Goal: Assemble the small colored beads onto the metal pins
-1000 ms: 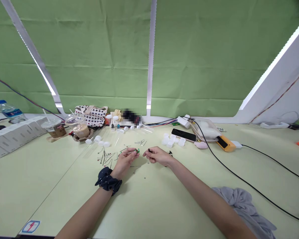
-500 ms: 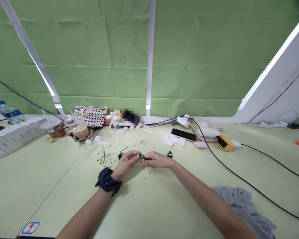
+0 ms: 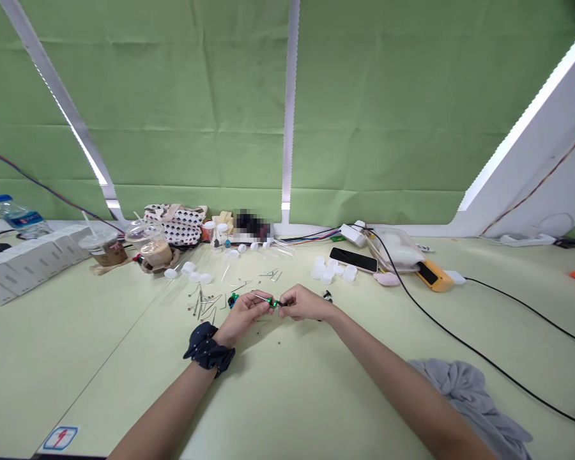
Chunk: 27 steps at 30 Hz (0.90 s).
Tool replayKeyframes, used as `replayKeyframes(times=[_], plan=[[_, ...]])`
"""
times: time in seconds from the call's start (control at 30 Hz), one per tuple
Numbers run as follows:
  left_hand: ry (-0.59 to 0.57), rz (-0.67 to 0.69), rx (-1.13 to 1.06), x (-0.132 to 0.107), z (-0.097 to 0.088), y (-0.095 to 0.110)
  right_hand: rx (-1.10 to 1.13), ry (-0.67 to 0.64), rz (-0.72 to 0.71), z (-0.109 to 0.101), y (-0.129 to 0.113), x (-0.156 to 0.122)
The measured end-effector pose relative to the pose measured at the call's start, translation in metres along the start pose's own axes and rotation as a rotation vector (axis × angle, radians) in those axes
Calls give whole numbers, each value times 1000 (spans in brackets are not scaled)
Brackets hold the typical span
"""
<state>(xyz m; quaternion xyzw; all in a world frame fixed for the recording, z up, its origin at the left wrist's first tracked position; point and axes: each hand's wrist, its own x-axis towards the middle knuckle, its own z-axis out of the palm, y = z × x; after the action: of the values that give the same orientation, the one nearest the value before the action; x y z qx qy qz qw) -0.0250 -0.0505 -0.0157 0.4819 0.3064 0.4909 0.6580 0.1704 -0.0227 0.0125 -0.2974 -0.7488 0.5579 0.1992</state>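
Observation:
My left hand, with a dark scrunchie at its wrist, is closed on a small shiny green metal part. A thin metal rod sticks out from that part toward the upper left. The fingers of my right hand pinch the dark end of the same piece; its exact kind is too small to make out. Left of my left hand lie a small green and blue part and several loose hex keys and pins. Small black-and-silver parts rest just behind my right wrist.
White caps and a phone lie behind my right hand. Drink cups, white boxes and a patterned bag stand back left. A black cable crosses the right side, near grey cloth.
My right hand has shifted and turned slightly at the dark end of the green part, its knuckles now a little higher. The left hand stays nearly still.

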Motion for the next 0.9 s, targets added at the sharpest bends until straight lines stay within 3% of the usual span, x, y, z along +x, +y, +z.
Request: replayKeyframes(times=[0.17,0.47,0.67,0.9], plan=[[-16,25,-20,0,1,-4,-103,27,-68,-1,-1,0],[64,56,-77,2,-3,-4,-258,25,-95,0,-6,-2],[35,62,-42,1,-2,-3,-150,4,-91,0,-3,-1],[32,71,-24,0,-2,-2,147,-58,-74,3,3,2]])
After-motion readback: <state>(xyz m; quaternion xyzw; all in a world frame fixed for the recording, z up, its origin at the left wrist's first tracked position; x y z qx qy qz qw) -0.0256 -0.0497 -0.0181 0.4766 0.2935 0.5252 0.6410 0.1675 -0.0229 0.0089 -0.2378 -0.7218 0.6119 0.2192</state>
